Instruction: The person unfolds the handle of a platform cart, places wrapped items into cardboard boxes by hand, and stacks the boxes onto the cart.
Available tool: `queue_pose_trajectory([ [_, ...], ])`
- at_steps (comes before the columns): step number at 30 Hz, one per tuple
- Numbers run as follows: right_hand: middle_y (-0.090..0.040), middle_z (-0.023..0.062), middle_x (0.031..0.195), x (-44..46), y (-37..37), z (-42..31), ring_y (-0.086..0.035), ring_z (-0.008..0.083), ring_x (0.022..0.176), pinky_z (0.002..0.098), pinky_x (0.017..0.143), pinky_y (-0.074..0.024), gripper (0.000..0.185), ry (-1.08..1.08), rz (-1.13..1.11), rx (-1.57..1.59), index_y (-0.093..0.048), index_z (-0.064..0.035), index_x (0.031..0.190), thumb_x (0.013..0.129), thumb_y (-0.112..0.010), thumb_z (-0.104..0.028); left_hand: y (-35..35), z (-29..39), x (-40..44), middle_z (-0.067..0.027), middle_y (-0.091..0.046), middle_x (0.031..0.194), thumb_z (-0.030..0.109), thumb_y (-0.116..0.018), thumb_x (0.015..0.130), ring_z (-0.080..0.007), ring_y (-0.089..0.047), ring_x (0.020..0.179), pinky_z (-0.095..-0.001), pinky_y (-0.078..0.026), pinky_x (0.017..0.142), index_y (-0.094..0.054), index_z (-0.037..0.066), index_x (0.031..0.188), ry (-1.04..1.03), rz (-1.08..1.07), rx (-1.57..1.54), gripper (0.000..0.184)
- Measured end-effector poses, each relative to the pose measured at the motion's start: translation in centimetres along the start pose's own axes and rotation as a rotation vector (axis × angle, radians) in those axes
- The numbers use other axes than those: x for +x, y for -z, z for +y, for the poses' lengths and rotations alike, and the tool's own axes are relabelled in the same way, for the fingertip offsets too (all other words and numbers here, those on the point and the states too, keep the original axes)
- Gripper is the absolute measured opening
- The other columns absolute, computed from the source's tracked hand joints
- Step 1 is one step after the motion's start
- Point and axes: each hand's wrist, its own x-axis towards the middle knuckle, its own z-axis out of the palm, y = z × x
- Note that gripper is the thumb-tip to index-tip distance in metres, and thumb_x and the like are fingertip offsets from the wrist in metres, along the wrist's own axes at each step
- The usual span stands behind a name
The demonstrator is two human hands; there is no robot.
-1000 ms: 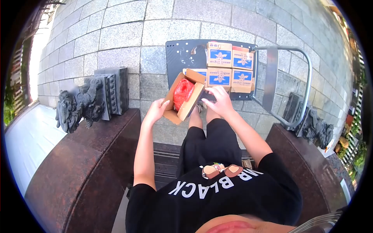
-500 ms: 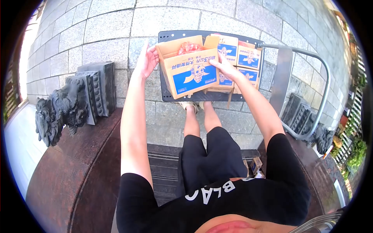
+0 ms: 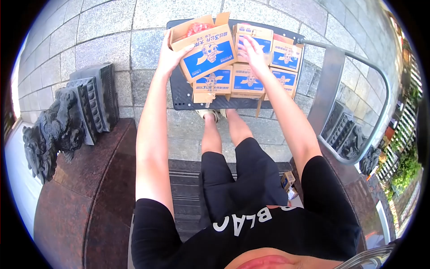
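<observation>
An open carton (image 3: 208,57) with blue print sits tilted at the left of a black platform cart (image 3: 178,97). Something red and shiny in clear wrap (image 3: 198,29) shows inside it. My left hand (image 3: 171,57) grips the carton's left side, thumb on the printed front and fingers partly hidden behind. My right hand (image 3: 253,56) is open, fingers spread, over a closed carton (image 3: 256,36) just right of the open one. A matching carton (image 3: 213,82) lies partly beneath the open carton's near side, and several others stand on the cart's right half.
The cart's metal handle (image 3: 384,89) rises on the right. Dark stone lion statues flank me; the left one (image 3: 67,121) stands on a reddish stone ledge (image 3: 67,179). Grey paving (image 3: 148,49) lies around the cart. Small boxes (image 3: 288,180) rest by my leg.
The open carton has moved left and away from me, uncovering more cartons. My left hand has closed on its left side. My right hand has come off its right side.
</observation>
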Motion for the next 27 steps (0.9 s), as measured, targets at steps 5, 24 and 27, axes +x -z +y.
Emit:
queue_pose_trajectory([
  [5,-0.058,0.011,0.125,-1.5,7.9,2.1,-0.054,0.0173,0.116,0.0292,0.099,-0.0417,0.037,0.163,0.013,-0.486,-0.049,-0.0011,0.131,0.1,-0.049,-0.021,-1.1,-4.5,6.3,-0.0176,-0.053,0.132,0.027,-0.089,0.062,-0.0247,-0.056,0.117,-0.0359,-0.048,0.097,-0.033,0.002,0.144,0.021,0.046,0.195,0.103],
  [24,-0.059,0.0245,0.111,-8.6,36.3,19.2,-0.057,0.0352,0.105,0.0416,0.094,-0.043,0.041,-0.083,0.397,-0.927,-0.052,0.0055,0.123,0.099,-0.045,-0.027,-8.0,-20.8,9.8,-0.0204,-0.047,0.137,0.028,-0.064,0.092,-0.0257,-0.048,0.126,-0.0347,-0.04,0.103,-0.024,-0.001,0.147,0.166,-0.058,0.175,0.074],
  [27,-0.06,0.0236,0.11,-10.8,34.3,17.7,-0.057,0.0354,0.105,0.0416,0.094,-0.0429,0.039,-0.017,0.311,-0.982,-0.054,0.0042,0.121,0.099,-0.046,-0.027,-8.0,-21.9,7.1,-0.0215,-0.039,0.144,0.035,-0.056,0.096,-0.0266,-0.041,0.132,-0.0357,-0.033,0.108,-0.025,0.0,0.147,0.299,0.187,0.072,0.069],
])
